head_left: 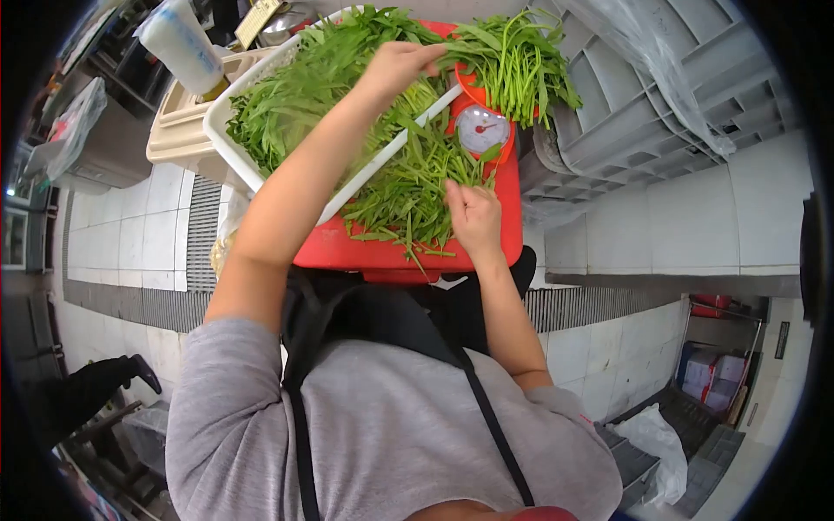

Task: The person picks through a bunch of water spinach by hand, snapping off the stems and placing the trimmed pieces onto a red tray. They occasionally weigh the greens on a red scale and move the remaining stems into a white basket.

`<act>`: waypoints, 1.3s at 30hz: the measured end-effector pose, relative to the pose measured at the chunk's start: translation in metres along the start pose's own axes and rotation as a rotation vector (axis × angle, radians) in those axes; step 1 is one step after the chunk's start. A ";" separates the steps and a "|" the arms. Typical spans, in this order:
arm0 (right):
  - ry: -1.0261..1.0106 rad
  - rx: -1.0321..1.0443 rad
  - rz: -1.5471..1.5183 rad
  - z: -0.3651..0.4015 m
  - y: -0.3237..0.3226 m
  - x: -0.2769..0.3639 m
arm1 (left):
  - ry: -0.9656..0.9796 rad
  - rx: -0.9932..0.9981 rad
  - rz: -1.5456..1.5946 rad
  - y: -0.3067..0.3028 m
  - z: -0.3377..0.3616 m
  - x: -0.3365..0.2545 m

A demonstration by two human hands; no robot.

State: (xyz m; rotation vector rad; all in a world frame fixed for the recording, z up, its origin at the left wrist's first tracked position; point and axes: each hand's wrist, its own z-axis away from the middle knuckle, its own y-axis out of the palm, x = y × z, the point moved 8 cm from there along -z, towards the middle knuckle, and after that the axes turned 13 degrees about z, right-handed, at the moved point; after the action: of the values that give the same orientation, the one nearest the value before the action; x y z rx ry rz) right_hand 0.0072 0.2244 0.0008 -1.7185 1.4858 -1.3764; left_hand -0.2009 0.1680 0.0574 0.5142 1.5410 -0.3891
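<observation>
A bunch of water spinach point(519, 74) rests on top of an orange dial scale point(483, 130), its stems hanging over the front. My left hand point(404, 65) reaches across the white basket point(360, 180), fingers pinched on leaves at the bunch's left edge. More water spinach point(300, 108) fills the basket, partly hidden by my left forearm. A loose pile of cut water spinach point(404, 195) lies on the red surface point(347, 250) in front of the scale. At that pile's right edge my right hand point(476, 213) is closed, with leaves and stems at its fingers.
Stacked grey plastic crates point(643, 95) stand close on the right. To the left are a beige container point(187, 130), a white plastic bottle point(180, 43) and a grey bin point(109, 143). A person's dark shoe point(146, 373) shows at lower left on the tiled floor.
</observation>
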 end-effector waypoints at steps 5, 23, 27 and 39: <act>0.230 -0.048 -0.369 0.014 0.004 -0.001 | -0.136 -0.053 0.235 -0.043 0.068 0.038; -0.180 0.117 -0.029 -0.096 0.072 0.109 | 0.396 -0.406 -0.780 -0.147 0.167 0.031; 0.087 0.497 0.242 -0.121 0.114 0.099 | 0.377 -0.382 -0.807 -0.148 0.164 0.034; 0.253 0.394 -0.900 -0.113 0.069 0.088 | 0.268 -0.375 -0.207 -0.122 0.149 0.005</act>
State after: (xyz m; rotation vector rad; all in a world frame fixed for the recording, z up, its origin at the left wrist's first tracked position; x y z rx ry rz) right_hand -0.1327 0.1505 0.0175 -2.0659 0.4222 -2.2035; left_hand -0.1420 -0.0148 0.0383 0.1151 1.8828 -0.1840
